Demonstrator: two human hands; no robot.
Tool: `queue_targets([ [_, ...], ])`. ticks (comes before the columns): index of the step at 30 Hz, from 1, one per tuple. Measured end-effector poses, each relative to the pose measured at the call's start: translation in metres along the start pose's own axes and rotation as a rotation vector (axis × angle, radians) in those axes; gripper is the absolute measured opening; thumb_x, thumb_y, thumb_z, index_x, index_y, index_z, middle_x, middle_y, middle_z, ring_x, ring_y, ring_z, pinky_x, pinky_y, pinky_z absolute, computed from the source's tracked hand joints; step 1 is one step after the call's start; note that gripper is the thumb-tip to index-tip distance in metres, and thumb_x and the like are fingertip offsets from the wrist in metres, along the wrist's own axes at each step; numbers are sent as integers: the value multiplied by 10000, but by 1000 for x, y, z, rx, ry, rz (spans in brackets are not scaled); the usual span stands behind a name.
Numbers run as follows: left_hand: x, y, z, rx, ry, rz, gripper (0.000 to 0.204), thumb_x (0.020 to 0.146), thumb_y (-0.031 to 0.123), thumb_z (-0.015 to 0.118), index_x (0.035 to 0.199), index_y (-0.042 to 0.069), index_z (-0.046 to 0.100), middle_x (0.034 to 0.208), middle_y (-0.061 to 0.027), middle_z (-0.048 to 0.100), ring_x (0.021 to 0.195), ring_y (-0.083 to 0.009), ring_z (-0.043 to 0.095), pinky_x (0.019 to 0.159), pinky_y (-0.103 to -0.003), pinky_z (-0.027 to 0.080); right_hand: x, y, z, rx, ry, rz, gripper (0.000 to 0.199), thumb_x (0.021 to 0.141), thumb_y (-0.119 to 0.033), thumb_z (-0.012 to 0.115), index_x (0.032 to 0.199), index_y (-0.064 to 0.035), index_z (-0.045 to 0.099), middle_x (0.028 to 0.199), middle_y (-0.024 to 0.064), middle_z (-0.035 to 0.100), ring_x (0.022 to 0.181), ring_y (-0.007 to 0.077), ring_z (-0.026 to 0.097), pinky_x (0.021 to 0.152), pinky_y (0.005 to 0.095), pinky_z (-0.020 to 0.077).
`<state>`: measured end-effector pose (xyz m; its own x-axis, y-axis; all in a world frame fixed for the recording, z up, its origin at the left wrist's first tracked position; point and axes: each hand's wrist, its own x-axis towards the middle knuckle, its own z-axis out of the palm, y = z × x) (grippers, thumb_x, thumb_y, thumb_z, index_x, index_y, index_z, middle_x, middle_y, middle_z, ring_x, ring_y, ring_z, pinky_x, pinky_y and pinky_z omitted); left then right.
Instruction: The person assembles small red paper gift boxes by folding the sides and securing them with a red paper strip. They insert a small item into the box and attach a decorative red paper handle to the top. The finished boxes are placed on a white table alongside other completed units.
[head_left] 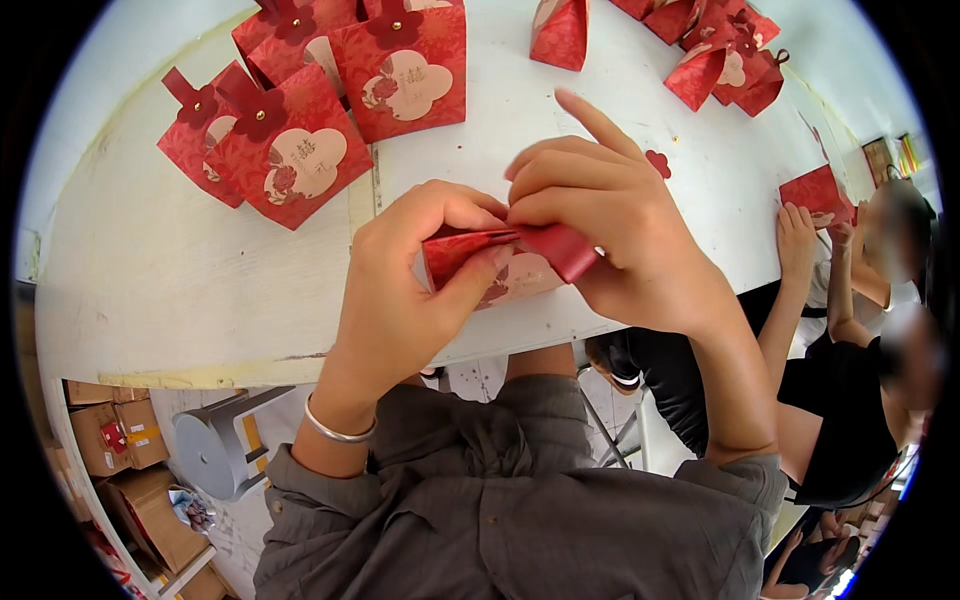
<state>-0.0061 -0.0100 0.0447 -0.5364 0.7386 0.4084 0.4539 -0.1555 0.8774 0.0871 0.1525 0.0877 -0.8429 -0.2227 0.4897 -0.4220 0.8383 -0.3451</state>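
Observation:
Over the near edge of the white table, my left hand (430,260) pinches the top of a red paper gift box (520,285) between thumb and fingers. The box is printed with a pale flower-shaped panel. My right hand (600,210) is closed on a red ribbon (565,250) at the top of the box, its index finger raised away. The fingertips of both hands nearly meet at the box's top fold. A small red paper flower (658,163) lies on the table just beyond my right hand.
Finished-looking red gift boxes (300,150) stand at the back left, and another red box (560,35) at the far middle. More red boxes (725,60) cluster at the back right. To the right, a co-worker's hand (797,240) holds a red box. Cardboard boxes (120,440) sit below the table's left side.

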Motion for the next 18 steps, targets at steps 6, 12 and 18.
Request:
queue_targets([
  [6, 4, 8, 7, -49, 87, 17, 198, 714, -43, 629, 895, -11, 556, 845, -119, 620, 751, -198, 605, 688, -278, 474, 5, -2, -14, 15, -70, 81, 326, 542, 86, 625, 850, -15, 596, 818, 67, 590, 850, 250, 590, 962, 453, 379],
  [12, 8, 6, 10, 72, 80, 92, 150, 669, -9, 674, 800, 1, 601, 756, -104, 613, 707, -232, 585, 634, -300, 456, 9, -7, -16, 235, 65, 196, 82, 645, 7, 635, 705, 13, 579, 678, 115, 562, 675, 284, 558, 540, 349, 434],
  [18, 7, 6, 17, 228, 155, 23, 138, 639, -7, 692, 746, 7, 606, 709, -75, 605, 643, -217, 559, 573, -299, 432, 20, -17, -15, 239, -42, 506, 80, 723, 45, 647, 758, 31, 576, 687, 66, 537, 604, 128, 559, 508, 250, 460],
])
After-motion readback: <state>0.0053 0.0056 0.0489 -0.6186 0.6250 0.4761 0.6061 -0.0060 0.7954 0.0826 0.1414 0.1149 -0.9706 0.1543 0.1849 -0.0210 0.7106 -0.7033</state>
